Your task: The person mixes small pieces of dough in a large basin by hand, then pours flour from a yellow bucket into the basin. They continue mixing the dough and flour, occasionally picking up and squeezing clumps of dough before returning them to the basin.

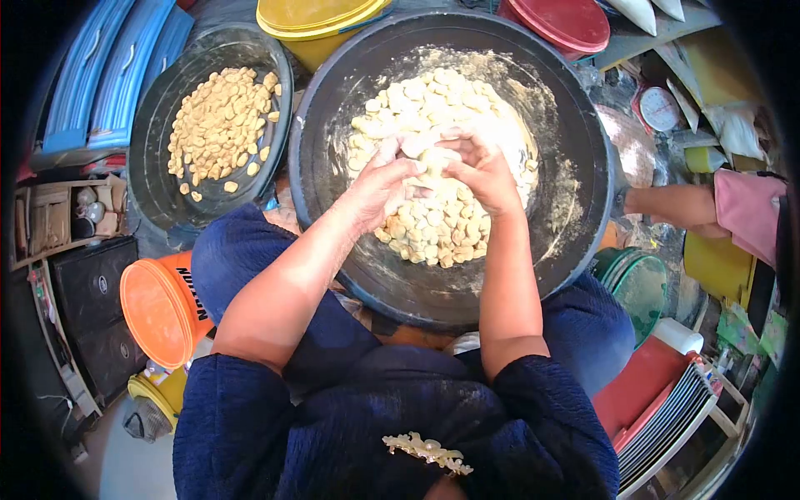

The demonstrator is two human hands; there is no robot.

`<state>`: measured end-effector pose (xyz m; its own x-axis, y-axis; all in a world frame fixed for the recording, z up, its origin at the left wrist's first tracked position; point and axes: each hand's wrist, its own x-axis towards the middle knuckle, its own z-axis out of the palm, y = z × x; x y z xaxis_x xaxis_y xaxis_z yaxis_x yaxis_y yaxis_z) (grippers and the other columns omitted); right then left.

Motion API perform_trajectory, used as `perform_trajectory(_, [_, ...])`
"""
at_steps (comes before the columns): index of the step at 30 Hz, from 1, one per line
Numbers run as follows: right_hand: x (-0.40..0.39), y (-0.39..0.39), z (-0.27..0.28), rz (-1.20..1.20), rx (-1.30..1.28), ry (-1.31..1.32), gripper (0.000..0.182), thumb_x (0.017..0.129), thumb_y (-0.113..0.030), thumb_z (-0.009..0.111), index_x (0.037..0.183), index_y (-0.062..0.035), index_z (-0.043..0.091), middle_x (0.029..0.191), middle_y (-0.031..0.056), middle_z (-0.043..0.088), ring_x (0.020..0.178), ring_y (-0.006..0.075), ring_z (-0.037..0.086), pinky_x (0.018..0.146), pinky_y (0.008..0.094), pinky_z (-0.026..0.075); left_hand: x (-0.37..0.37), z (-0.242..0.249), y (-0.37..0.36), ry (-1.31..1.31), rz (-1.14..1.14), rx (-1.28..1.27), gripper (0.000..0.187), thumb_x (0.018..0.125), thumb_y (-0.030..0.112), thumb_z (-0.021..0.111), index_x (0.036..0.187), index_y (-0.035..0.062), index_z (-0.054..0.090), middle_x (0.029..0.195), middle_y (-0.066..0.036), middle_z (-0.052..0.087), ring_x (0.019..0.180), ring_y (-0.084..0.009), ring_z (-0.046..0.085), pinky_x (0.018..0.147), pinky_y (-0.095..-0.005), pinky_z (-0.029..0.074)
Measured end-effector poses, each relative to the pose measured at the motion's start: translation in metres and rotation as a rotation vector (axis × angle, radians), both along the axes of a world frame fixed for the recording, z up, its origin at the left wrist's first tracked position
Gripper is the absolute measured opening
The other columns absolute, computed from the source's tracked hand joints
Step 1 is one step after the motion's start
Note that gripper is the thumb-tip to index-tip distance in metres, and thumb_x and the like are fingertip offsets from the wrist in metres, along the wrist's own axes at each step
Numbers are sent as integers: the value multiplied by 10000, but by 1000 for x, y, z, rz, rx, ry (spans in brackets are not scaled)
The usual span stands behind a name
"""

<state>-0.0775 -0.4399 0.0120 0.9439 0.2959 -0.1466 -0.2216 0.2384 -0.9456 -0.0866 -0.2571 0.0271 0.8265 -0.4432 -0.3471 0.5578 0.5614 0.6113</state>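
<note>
A large black basin (pixel 329 125) sits in front of my lap, with many small, rounded, pale dough-like pieces (pixel 442 237) heaped in it and white powder over them and on its wall. Above the heap, my left hand (pixel 385 185) and my right hand (pixel 485 173) come close together, fingers curled inward. Between the fingertips is a pale dough-like piece (pixel 437 160), gripped from both sides; bright glare blurs its outline. To the left, a smaller dark basin (pixel 150 162) carries browner pieces (pixel 218 125) of similar shape.
A yellow bucket (pixel 321 18) and a red tub (pixel 567 25) stand behind the large basin. An orange bucket (pixel 154 312) is by my left knee, a green-lidded container (pixel 640 292) by my right. Another person's bare limb (pixel 667 206) reaches toward the basin's right side. A round dial scale (pixel 659 108) stands beyond.
</note>
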Motion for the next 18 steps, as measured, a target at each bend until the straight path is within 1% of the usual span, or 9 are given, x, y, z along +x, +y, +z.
perform_trajectory(1, [0,2,4,-4,-2,-2,419,762,8,636,1155,-27,496,984,76,608,869,129,568,714,255,488,-4,11,-4,-11,14,83,352,846,119,554,1177,73,442,1070,-69,571,921,-159,564,690,-327,489])
perform_trajectory(4, [2,5,6,42,-174,-195,284,777,29,609,1054,-11,560,963,73,606,831,126,577,676,251,497,0,0,-1,-147,-16,309,314,869,148,528,1161,73,439,1090,-76,572,926,-169,569,680,-315,485])
perform_trajectory(7, [8,-7,-3,-349,-102,-22,234,760,11,631,990,-19,597,988,77,605,901,163,577,753,289,491,2,3,0,-18,55,336,257,897,173,496,1134,81,455,1073,-73,576,920,-169,571,674,-312,487])
perform_trajectory(8, [6,-12,-5,-358,-105,-21,234,760,11,631,990,-19,597,988,77,605,901,163,577,753,289,491,2,3,0,-19,46,334,257,897,173,496,1134,81,455,1073,-73,576,920,-169,571,674,-312,487])
perform_trajectory(11, [-3,-7,12,-15,-607,-381,306,750,-57,656,1050,-39,604,1060,75,595,1014,184,531,870,315,428,2,1,-1,-4,19,284,261,923,181,449,1163,78,456,1061,-76,576,903,-162,572,659,-300,484])
perform_trajectory(14, [-8,26,19,75,-574,-393,291,749,-55,634,1038,-34,610,1050,84,596,1010,192,534,881,311,424,1,-3,-7,75,86,127,287,940,175,406,1203,66,444,1082,-87,563,917,-164,569,672,-303,491])
perform_trajectory(15, [-8,31,21,23,-576,-368,280,773,-78,620,1050,-37,608,996,85,605,902,170,562,815,294,450,0,-4,-7,54,73,233,301,945,176,394,1218,56,435,1098,-90,552,926,-163,564,692,-307,495])
perform_trajectory(16, [-6,30,17,17,-573,-367,280,773,-78,620,1050,-37,608,996,85,605,902,170,562,815,294,450,0,-6,-6,33,61,340,315,949,177,382,1232,47,425,1114,-94,542,936,-163,559,712,-311,500])
perform_trajectory(18, [1,22,-2,-156,-260,-38,268,802,-113,618,1057,-30,600,910,79,612,775,132,565,729,265,463,0,-9,-6,41,46,345,301,932,123,393,1220,44,433,1104,-82,539,923,-150,555,745,-300,500])
